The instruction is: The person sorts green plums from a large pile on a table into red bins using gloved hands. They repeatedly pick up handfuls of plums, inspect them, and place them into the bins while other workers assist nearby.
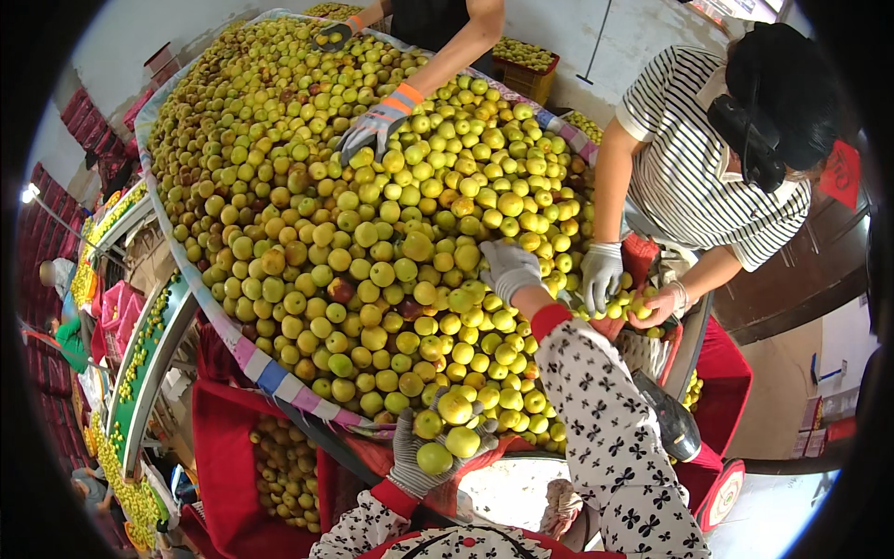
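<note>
A huge heap of round yellow-green fruits [358, 265], some blotched brown, fills a cloth-lined bed. My left hand [419, 470], in a pale grey glove, is cupped palm up at the heap's near edge, its fingers curled round several of the fruits [447, 438]. My right hand [510, 270], gloved alike, reaches across to the right part of the heap. Its fingers lie apart on the fruits there, and their tips are partly hidden. Both my sleeves are white with black clover shapes and red cuffs.
Across the heap, a person's gloved hand [372, 126] touches the fruits. On the right, a person in a striped shirt [717, 158] handles fruits with both hands. A red-lined bin [219, 466] with fruits stands lower left. Beyond it runs a green conveyor [140, 373].
</note>
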`<state>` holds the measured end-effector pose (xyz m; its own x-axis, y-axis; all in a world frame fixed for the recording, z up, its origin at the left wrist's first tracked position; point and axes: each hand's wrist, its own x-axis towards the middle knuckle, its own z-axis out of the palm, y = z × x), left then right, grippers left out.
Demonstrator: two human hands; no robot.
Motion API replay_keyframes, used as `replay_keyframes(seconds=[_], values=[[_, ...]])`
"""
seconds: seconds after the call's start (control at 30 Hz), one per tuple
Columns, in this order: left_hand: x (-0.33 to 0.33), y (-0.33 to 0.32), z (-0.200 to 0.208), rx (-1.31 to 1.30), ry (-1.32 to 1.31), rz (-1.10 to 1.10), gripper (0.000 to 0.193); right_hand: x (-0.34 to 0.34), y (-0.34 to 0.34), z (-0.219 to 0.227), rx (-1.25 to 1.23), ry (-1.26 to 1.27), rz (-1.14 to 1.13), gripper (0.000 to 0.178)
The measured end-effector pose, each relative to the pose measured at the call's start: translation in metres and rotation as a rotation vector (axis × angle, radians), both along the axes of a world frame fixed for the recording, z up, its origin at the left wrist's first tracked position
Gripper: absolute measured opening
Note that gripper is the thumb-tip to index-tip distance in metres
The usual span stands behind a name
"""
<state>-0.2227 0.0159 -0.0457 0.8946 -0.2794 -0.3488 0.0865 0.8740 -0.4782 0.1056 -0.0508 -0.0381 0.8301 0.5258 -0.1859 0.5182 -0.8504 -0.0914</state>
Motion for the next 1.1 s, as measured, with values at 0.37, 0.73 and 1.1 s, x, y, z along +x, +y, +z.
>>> replay_keyframes(seconds=[0.37,0.73,1.1], values=[[0.007,0.0,0.009,0.296,0.083,-0.051,0.092,-0.179,-0.103,0.016,1.198,0.944,-0.369,0.04],[0.008,-0.008,0.004,0.468,0.067,-0.146,0.092,-0.356,-0.354,0.049,1.213,0.226,-1.153,0.034],[0.007,-0.01,-0.008,0.604,0.013,-0.211,0.09,-0.352,-0.286,0.029,0.904,0.104,-0.861,0.027]])
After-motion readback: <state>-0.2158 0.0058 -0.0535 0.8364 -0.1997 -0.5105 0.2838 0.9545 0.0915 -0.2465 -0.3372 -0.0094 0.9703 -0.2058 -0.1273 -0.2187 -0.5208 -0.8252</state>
